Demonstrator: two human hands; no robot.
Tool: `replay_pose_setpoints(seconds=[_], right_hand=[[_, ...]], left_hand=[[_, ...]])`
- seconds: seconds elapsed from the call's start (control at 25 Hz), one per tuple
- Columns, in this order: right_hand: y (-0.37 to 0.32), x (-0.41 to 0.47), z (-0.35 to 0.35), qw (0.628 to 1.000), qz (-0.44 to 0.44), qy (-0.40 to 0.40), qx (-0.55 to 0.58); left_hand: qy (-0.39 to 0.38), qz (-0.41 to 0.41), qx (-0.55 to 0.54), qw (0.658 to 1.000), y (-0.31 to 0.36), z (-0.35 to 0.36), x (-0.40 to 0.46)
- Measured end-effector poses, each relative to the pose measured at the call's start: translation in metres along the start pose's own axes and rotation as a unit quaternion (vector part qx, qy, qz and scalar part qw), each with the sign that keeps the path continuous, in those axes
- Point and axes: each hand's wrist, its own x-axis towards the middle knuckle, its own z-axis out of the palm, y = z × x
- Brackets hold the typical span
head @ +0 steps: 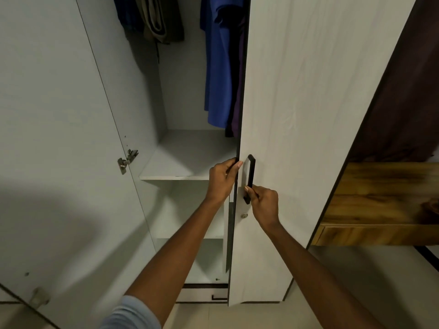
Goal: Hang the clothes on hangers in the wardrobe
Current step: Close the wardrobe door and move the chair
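Note:
A pale grey wardrobe stands in front of me. Its right door [308,115] is partly across the opening. My left hand [222,179] grips the dark edge of that door, thumb on the front face. My right hand [263,201] holds the lower end of the black bar handle [251,172]. Inside at the top hang a blue shirt [217,67], a dark purple garment [237,103] beside it, and olive and dark blue clothes [154,17] further left. The hangers are out of view.
The left door [59,138] stands wide open with a metal hinge [127,160]. Bare shelves [185,162] sit below the clothes, a drawer [204,293] at the bottom. A keyhole [244,215] is under the handle. A brown wooden unit [380,203] stands at the right.

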Motion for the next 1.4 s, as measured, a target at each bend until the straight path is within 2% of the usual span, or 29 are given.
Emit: replay_pose_setpoints(seconds=[0.24,0.64,1.12,1.28,1.4], right_hand=[[-0.001,0.03,0.032,0.999,0.03,0.011,-0.042],[-0.001,0.066,0.058,0.994,0.092,0.008,-0.051],[0.012,0.079,0.066,0.997,0.023,0.023,-0.073],[0.012,0.078,0.065,0.993,0.035,-0.016,-0.108],[0.003,0.066,0.059,0.967,0.029,-0.081,-0.238]], left_hand=[[-0.001,-0.021,-0.014,1.0,-0.028,-0.001,0.035],[-0.004,-0.044,-0.022,0.999,-0.059,0.007,0.076],[-0.008,-0.062,0.012,0.998,-0.067,0.011,0.089],[-0.067,-0.078,0.077,0.992,-0.056,0.003,0.09],[-0.081,-0.116,0.104,0.984,-0.043,-0.007,0.069]])
